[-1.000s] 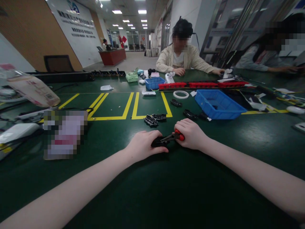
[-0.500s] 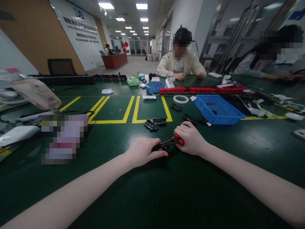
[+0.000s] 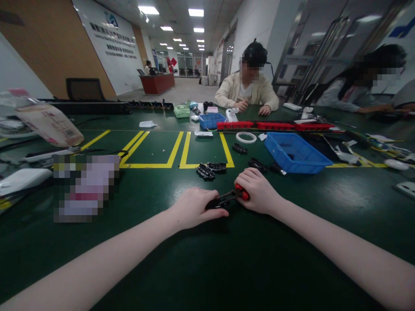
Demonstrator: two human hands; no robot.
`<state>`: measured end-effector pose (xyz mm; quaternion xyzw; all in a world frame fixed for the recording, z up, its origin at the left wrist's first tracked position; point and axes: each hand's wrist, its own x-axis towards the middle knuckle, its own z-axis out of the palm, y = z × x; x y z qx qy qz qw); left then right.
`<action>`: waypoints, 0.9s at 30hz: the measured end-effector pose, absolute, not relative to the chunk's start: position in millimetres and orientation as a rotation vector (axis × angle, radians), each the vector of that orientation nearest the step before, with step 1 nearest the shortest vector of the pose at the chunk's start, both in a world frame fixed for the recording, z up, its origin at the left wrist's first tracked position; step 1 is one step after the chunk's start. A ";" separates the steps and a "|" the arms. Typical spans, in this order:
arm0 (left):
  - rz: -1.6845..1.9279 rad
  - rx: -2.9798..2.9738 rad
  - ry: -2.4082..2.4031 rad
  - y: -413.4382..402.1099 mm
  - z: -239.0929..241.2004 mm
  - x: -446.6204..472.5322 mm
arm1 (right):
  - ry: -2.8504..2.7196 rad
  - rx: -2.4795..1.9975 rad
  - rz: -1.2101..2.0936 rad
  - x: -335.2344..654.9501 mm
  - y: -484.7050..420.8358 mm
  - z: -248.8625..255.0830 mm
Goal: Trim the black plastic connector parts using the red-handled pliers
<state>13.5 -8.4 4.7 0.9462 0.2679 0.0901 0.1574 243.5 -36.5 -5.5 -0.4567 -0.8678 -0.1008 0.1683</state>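
Note:
My right hand (image 3: 259, 192) is closed round the red handles of a pair of pliers (image 3: 231, 196). The dark jaws point left and meet a small black plastic part (image 3: 214, 204), which my left hand (image 3: 196, 207) pinches between thumb and fingers. Most of that part is hidden by my fingers and the jaws. Just beyond my hands lie two black ribbed pieces (image 3: 206, 171) side by side on the green table (image 3: 155, 263). More black pieces (image 3: 257, 164) rest past my right hand, with another (image 3: 240, 148) farther off.
A blue bin (image 3: 295, 162) stands at the right, beside a white ring (image 3: 246, 137). A smaller blue bin (image 3: 212, 120) and a red strip (image 3: 275, 126) are farther back. A bottle (image 3: 50, 123) and a blurred-out flat object (image 3: 89, 185) lie left. A co-worker (image 3: 248, 86) sits opposite.
The pliers have shifted slightly, and their jaws still meet the black part. Both my hands keep their grip. The co-worker's hands opposite have moved, and the view has tilted slightly.

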 end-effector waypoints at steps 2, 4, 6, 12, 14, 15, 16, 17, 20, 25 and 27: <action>0.265 2.711 0.750 -8.6 4.8 13.4 | -2.471 -1.302 -0.267 243.4 -37.2 -5.2; 0.273 2.703 0.746 -8.9 5.3 13.1 | -2.464 -1.299 -0.258 243.2 -38.5 -4.5; 0.276 2.694 0.750 -9.2 5.8 12.8 | -2.453 -1.293 -0.262 243.0 -39.8 -3.8; 0.278 2.705 0.753 -9.3 4.8 12.3 | -2.450 -1.276 -0.311 242.8 -41.4 -4.1; 0.294 2.709 0.746 -9.1 4.2 12.4 | -2.460 -1.267 -0.319 242.8 -41.6 -4.8; 0.304 2.712 0.750 -9.0 3.9 12.5 | -2.465 -1.266 -0.319 242.7 -41.6 -5.1; 0.313 2.716 0.760 -9.0 3.7 12.7 | -2.468 -1.266 -0.318 242.7 -41.7 -5.2; 0.320 2.720 0.774 -9.0 3.4 12.9 | -2.469 -1.269 -0.314 242.6 -41.7 -5.3; 0.343 2.727 0.817 -9.3 2.8 13.5 | -2.466 -1.285 -0.301 242.5 -41.4 -5.0; 0.374 2.741 0.853 -10.0 1.6 13.6 | -2.459 -1.300 -0.292 242.7 -40.5 -5.7; 0.386 2.755 0.858 -10.5 1.4 13.6 | -2.452 -1.300 -0.297 242.9 -40.3 -6.4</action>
